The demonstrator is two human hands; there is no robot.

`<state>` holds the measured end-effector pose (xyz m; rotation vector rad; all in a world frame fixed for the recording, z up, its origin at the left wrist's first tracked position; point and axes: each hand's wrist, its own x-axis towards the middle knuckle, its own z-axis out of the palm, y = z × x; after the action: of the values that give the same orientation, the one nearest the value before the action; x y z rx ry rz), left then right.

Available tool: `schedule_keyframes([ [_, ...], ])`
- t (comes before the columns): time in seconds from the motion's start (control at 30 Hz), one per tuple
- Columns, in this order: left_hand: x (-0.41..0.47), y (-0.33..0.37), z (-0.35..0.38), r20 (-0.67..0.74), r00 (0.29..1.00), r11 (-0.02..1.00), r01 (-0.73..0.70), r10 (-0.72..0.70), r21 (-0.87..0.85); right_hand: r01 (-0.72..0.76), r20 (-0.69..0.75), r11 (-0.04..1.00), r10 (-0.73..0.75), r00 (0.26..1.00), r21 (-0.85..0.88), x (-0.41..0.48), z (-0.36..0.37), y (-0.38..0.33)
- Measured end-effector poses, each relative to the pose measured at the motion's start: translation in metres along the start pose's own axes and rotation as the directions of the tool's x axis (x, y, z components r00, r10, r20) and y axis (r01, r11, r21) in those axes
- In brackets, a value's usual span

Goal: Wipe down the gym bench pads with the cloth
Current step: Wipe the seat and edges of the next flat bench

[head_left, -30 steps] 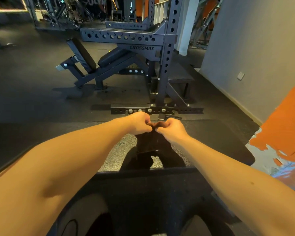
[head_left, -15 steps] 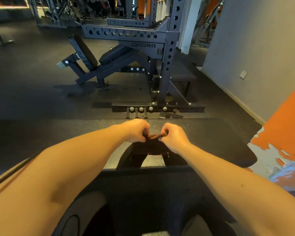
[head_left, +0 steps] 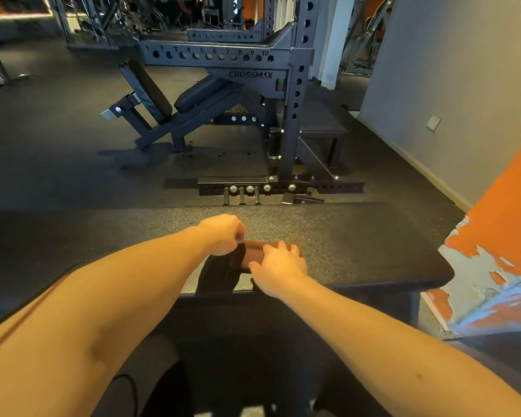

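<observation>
We log the head view. A black textured bench pad [head_left: 358,245] runs left to right across the near middle of the scene, its right end rounded off beside a wall with peeling orange paint [head_left: 500,224].

The brown cloth [head_left: 254,251], folded into a small flat rectangle, lies on the pad near its near edge, about midway along the part we can see.

Left hand [head_left: 223,234]: fingers curled, tips pinching the cloth at its far left corner. Right hand [head_left: 278,266]: fingers roughly straight and slightly spread, laid flat on the right half of the cloth, thumb toward the near edge. We cannot tell how hard it presses. The two hands sit just beside each other, and both forearms reach in from the near side.

Beyond the pad, on the dark rubber floor, stands a perforated steel rack [head_left: 295,115] marked CROSSMAX. An incline bench [head_left: 199,96] sits to its left, and a flat bench [head_left: 319,127] to its right. A socket [head_left: 432,123] is on the grey wall at far right.
</observation>
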<state>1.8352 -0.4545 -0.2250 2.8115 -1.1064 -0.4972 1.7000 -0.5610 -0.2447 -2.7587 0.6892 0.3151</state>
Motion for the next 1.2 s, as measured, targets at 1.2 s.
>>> schedule_keyframes([
  [1.2, -0.034, -0.131, -0.009, -0.178, 0.812, 0.831, 0.54, -0.556, -0.131, 0.29, -0.071, 0.954, -0.295, 0.953, -0.076, 0.16, 0.037, -0.086],
])
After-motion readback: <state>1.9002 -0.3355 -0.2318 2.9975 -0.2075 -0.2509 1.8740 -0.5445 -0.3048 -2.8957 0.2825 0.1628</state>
